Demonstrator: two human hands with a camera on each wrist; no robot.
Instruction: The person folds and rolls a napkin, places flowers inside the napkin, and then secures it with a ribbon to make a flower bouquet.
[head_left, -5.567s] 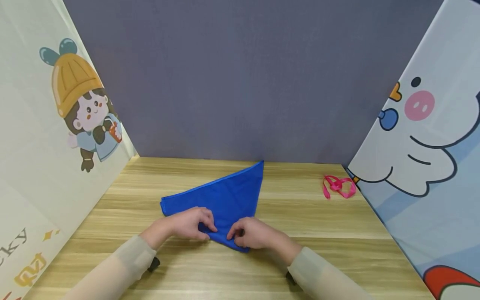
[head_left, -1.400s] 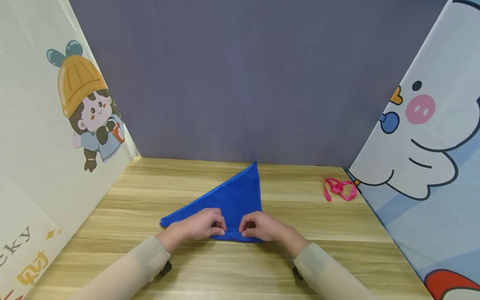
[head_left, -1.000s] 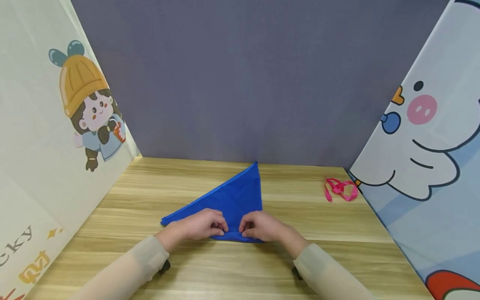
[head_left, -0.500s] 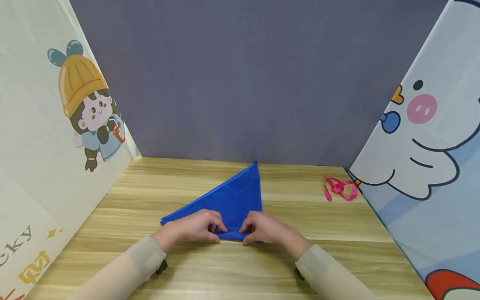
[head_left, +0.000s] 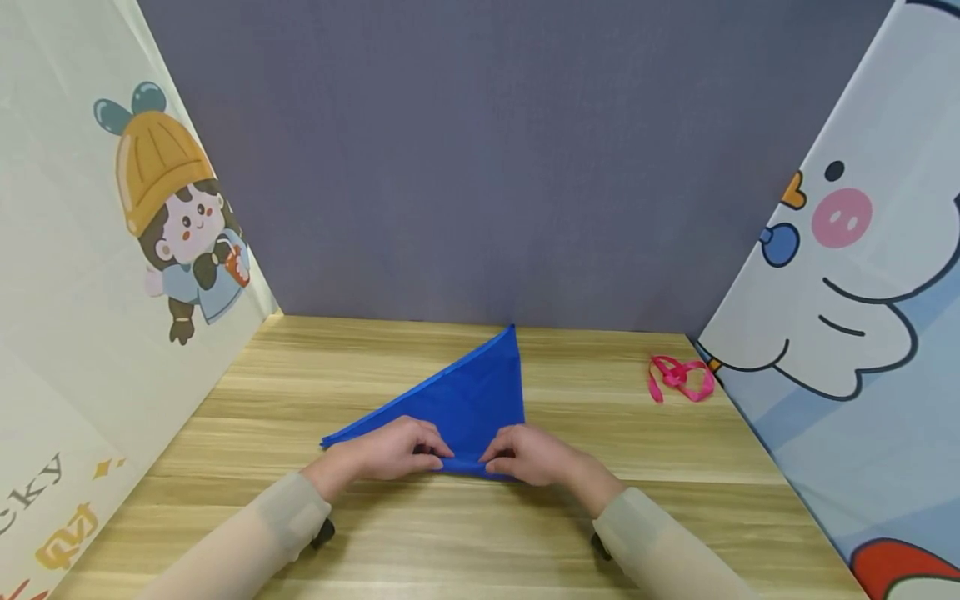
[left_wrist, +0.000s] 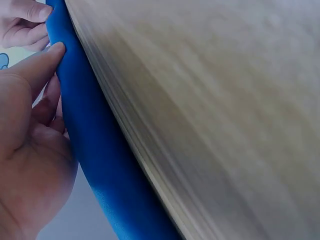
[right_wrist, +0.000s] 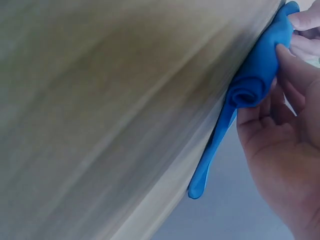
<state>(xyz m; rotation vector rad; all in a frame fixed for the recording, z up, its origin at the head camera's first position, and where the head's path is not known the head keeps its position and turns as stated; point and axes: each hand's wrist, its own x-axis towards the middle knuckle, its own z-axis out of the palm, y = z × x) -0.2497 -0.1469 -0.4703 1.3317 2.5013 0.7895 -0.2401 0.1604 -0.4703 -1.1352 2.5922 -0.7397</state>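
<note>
A blue cloth (head_left: 483, 392) lies folded in a triangle, one corner pointing to the back wall and another to the left. Its near edge is wound into a roll (head_left: 467, 467); the spiral end of that roll (right_wrist: 247, 92) shows in the right wrist view. My left hand (head_left: 397, 448) pinches the roll left of its middle, thumb on the near side and fingers over the far side. A short gap away, my right hand (head_left: 536, 456) pinches it toward the right end. In the left wrist view, the thumb of my left hand (left_wrist: 37, 120) presses the blue roll.
A loosely looped pink ribbon (head_left: 678, 377) lies at the back right of the wooden table (head_left: 465, 542). A grey panel (head_left: 480, 167) stands behind the table, with cartoon-printed panels on the left (head_left: 67, 333) and right (head_left: 862, 333).
Over the seconds shown, the cloth has turned, its left corner coming nearer and its near edge rolling up level. Lately both thumbs dropped to the near side, then moved up onto the roll.
</note>
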